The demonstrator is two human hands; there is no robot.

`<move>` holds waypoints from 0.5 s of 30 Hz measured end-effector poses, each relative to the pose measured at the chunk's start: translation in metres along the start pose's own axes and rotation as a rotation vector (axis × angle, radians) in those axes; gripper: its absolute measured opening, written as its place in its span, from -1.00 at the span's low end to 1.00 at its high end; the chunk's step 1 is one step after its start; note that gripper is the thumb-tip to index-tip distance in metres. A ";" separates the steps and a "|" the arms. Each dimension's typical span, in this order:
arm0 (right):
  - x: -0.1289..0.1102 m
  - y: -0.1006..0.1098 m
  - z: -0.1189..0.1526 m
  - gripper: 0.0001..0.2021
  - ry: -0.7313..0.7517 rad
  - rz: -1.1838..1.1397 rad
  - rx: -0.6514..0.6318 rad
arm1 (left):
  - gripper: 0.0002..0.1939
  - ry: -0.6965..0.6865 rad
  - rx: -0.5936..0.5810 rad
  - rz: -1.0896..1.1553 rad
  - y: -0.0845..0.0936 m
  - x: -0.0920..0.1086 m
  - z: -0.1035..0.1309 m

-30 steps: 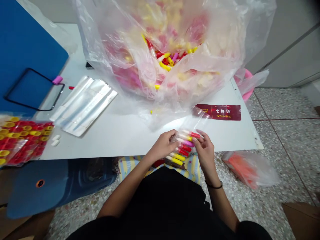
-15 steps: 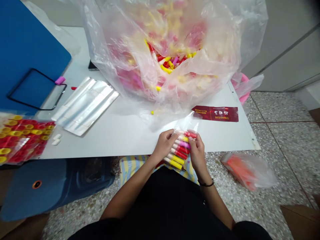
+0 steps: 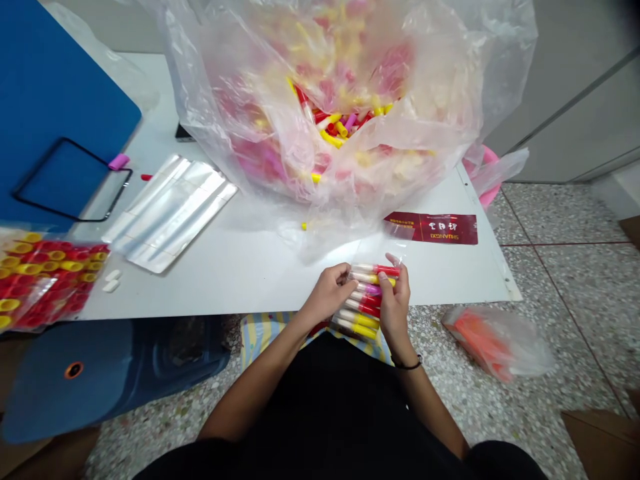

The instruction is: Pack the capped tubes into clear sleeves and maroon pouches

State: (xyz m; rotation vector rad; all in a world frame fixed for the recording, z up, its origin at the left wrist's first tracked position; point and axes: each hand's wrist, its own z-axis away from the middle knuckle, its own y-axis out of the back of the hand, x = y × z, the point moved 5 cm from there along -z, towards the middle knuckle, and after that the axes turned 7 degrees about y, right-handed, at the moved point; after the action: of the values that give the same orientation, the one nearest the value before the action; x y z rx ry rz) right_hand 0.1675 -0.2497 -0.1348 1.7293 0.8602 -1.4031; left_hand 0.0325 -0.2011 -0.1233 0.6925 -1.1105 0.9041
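Note:
Both hands hold one small clear plastic bag (image 3: 385, 248) with a row of several capped tubes (image 3: 364, 305) in red, yellow and pink inside it, at the near edge of the white table (image 3: 240, 267). My left hand (image 3: 327, 293) grips the tubes' left ends. My right hand (image 3: 393, 300) grips their right ends, fingers curled over the top tube. The bag's open top sticks up behind the tubes.
A huge clear bag (image 3: 340, 100) full of loose tubes fills the table's far side. A stack of empty clear bags (image 3: 167, 210), a dark red card (image 3: 435, 228), packed tube bags (image 3: 45, 280) and a blue board (image 3: 50, 113) lie around. An orange-filled bag (image 3: 493, 340) sits on the floor.
The bag of tubes shifted slightly toward me and my right hand moved in closer over the tubes' right ends. The view tilted a little.

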 end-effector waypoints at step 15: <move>0.001 -0.004 -0.003 -0.77 -0.073 -0.157 -0.027 | -0.77 0.023 0.049 0.041 0.003 0.009 -0.008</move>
State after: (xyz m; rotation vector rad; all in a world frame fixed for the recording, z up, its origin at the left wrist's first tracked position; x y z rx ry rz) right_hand 0.1651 -0.2452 -0.1362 1.6095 0.9874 -1.5396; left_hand 0.0352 -0.1908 -0.1174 0.6997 -1.0883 0.9750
